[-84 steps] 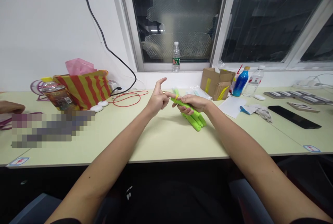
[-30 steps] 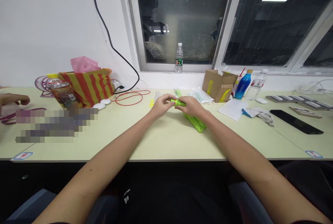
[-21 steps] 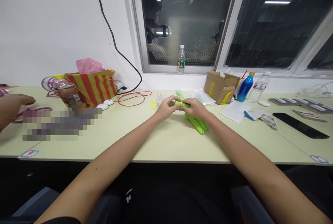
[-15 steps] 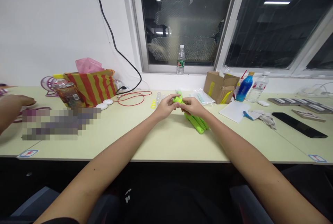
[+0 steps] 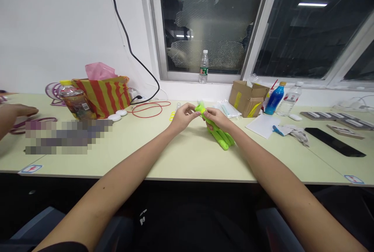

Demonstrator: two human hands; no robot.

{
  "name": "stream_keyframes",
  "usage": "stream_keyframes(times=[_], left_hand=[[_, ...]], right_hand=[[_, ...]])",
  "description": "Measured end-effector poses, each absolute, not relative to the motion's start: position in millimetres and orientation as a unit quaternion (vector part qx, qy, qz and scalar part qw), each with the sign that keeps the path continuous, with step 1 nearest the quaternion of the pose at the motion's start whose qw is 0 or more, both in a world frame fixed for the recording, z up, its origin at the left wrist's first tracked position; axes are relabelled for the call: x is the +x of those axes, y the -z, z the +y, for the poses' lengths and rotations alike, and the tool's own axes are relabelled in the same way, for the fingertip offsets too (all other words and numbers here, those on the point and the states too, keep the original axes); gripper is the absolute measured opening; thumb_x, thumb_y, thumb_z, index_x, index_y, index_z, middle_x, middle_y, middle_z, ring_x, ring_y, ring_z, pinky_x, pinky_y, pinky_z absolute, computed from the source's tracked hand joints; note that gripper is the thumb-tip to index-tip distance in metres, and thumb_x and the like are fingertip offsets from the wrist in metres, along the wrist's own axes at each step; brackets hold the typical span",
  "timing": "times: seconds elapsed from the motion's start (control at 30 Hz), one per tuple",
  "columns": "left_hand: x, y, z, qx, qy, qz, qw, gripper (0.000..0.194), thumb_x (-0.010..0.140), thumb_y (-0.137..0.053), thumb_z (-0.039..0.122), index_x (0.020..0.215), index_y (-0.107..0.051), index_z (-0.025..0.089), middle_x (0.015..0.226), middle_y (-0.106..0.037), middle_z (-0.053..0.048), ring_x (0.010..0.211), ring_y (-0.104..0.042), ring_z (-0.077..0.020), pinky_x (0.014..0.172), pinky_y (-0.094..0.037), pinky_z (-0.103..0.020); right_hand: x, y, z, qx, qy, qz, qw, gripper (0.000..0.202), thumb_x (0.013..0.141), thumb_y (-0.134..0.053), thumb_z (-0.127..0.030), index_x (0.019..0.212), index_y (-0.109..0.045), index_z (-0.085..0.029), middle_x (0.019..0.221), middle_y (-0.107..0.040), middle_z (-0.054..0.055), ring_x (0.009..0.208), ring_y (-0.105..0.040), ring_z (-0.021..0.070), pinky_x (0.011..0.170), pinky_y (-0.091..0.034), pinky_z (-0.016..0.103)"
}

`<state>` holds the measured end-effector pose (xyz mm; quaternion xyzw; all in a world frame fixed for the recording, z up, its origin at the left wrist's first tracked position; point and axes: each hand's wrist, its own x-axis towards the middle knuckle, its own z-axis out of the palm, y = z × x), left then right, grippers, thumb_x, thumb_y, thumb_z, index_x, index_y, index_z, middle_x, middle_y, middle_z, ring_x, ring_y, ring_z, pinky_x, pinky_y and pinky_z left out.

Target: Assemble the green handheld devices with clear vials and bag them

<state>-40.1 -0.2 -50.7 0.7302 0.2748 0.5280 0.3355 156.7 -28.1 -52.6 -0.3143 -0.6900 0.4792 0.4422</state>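
Observation:
A lime-green plastic tube-like piece (image 5: 200, 109) with a ringed upper end is held over the table between my two hands. My right hand (image 5: 217, 119) is closed around its body. At the ringed end, the thumb and fingers of my left hand (image 5: 183, 117) are pinched against the edge. More lime-green tubular pieces (image 5: 222, 139) lie on the table just below my right hand, partly covered by it. Whether the held piece joins onto them I cannot tell. Small yellow rings (image 5: 172, 116) lie behind my left hand, partly hidden.
Another person's hand (image 5: 17, 113) rests at the far left. A striped bag (image 5: 102, 96), a tilted drink bottle (image 5: 76, 102) and a red cable (image 5: 149, 109) lie left. A cardboard box (image 5: 245, 100), a blue bottle (image 5: 274, 99), a glove (image 5: 292, 132) and a black phone-like slab (image 5: 334, 142) are right.
The green piece has tilted, so its ringed end now shows more above my fingers. My left hand has drawn back slightly to the left and uncovers more of it.

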Motion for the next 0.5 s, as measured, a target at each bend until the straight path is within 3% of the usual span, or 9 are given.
stream_keyframes(times=[0.13,0.27,0.5], left_hand=[[-52.0,47.1,5.9,0.735,-0.562,0.311,0.218,0.023,0.092,-0.049,0.038,0.091,-0.061,0.018,0.087,-0.065,-0.005,0.076,-0.056,-0.0153,0.072,-0.044,-0.029],[-69.8,50.3,22.8,0.720,-0.583,0.371,0.067,0.018,0.089,-0.044,0.020,0.098,-0.060,0.020,0.097,-0.065,-0.007,0.093,-0.058,-0.0207,0.084,-0.044,-0.034],[-86.8,71.7,54.2,0.713,-0.555,0.427,0.031,0.021,0.084,-0.043,0.015,0.097,-0.059,0.019,0.095,-0.064,-0.008,0.093,-0.057,-0.0226,0.090,-0.043,-0.039]], right_hand=[[156.3,58.9,-25.9,-0.297,-0.560,-0.628,0.451,0.042,0.088,-0.055,-0.058,0.096,-0.056,-0.017,0.069,-0.052,-0.002,0.037,-0.040,0.0075,0.036,-0.036,0.025],[152.8,61.5,-25.6,-0.282,-0.615,-0.574,0.461,0.042,0.091,-0.048,-0.056,0.104,-0.055,-0.018,0.064,-0.047,-0.003,0.040,-0.037,0.0096,0.038,-0.035,0.026],[146.6,56.6,-28.1,-0.270,-0.636,-0.553,0.466,0.051,0.087,-0.042,-0.070,0.107,-0.050,-0.023,0.058,-0.038,-0.007,0.040,-0.030,0.0102,0.038,-0.033,0.024]])
